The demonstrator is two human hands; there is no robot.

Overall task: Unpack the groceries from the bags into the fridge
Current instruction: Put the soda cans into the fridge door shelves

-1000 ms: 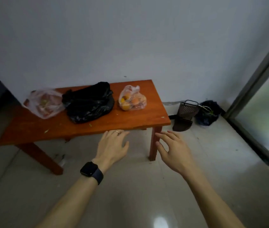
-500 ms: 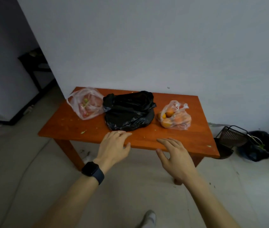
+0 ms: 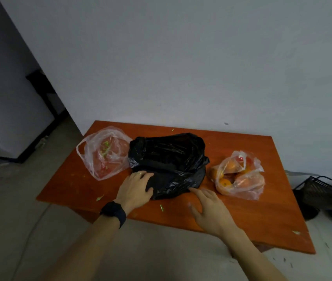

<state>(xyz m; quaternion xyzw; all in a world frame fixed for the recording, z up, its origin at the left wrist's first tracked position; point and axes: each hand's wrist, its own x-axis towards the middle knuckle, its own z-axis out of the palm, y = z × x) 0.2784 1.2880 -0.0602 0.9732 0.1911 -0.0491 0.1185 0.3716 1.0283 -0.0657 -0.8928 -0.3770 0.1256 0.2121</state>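
Three bags lie on an orange-red wooden table [image 3: 242,222]. A black plastic bag [image 3: 169,159] is in the middle. To its left lies a clear bag [image 3: 105,153] with red and green produce. To its right lies a clear bag of oranges [image 3: 240,175]. My left hand [image 3: 135,189], with a dark watch on the wrist, rests flat on the black bag's front left edge, fingers spread. My right hand [image 3: 211,211] hovers open over the table, its fingertips at the black bag's front right corner. No fridge is in view.
A grey wall stands right behind the table. A dark wire basket [image 3: 319,189] and a dark bag sit on the floor at the right. At the left are a white wall corner and dark furniture [image 3: 41,88]. Small green scraps dot the table.
I have come closer to the table. Both hands moved forward from the front edge to the black bag; the left one now touches it.
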